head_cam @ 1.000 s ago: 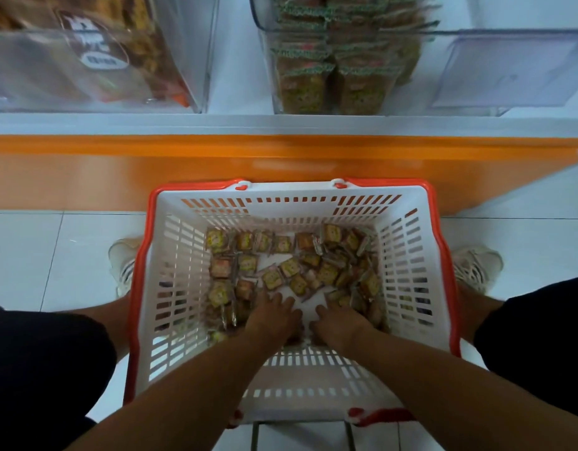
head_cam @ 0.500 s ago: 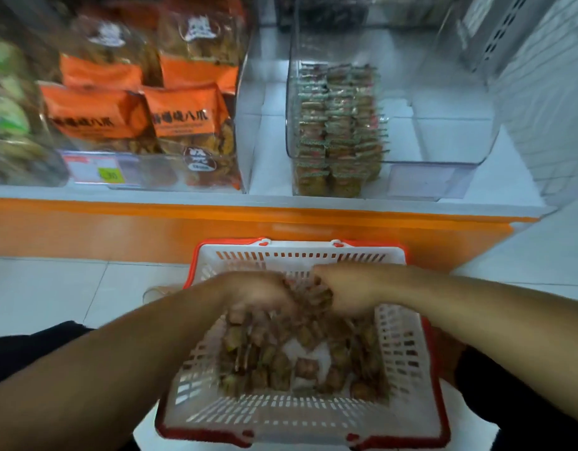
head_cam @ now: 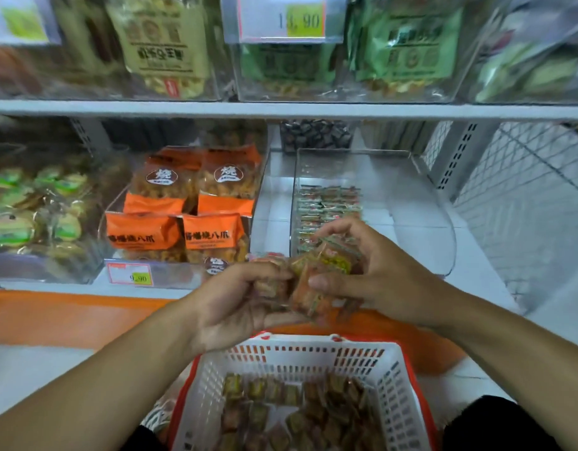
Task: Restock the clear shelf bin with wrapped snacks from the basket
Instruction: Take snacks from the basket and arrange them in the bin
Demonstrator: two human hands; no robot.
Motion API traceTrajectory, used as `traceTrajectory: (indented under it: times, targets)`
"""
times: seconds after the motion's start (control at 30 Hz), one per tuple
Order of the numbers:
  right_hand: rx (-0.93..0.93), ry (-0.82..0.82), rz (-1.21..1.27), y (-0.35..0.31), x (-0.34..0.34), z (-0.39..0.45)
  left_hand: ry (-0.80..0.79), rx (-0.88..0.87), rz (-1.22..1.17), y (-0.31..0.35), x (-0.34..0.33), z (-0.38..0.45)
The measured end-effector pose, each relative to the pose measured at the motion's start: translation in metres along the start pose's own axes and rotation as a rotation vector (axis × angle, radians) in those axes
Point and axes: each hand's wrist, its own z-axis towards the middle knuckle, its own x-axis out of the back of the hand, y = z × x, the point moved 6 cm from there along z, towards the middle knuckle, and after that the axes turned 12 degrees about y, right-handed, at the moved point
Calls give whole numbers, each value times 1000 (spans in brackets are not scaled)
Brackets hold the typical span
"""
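Both hands hold one bunch of wrapped snacks between them: left hand curls under it, right hand wraps over it. Below sits the white basket with more snacks inside. Just behind the hands, on the shelf, stands the clear bin.

Bin is clear glossy plastic, basket matte white plastic lattice, snacks in shiny crinkly film.
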Motion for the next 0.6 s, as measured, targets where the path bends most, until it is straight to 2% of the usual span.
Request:
traceTrajectory:
  times: [0.07,0.17,0.37,0.5,0.6]
  targets:
    - [12,19,55,4,1,4,-26,-26,-3,2,-7,2]
    - [25,86,96,12,2,9,32,-30,-67,0,-3,7]
    - [55,153,71,19,2,16,73,-15,-200,-8,-8,15]
    - [123,230,-72,15,12,16,78,-54,-247,-6,-11,18]
    - [108,242,-15,16,17,15,76,-70,-218,-4,-11,20]
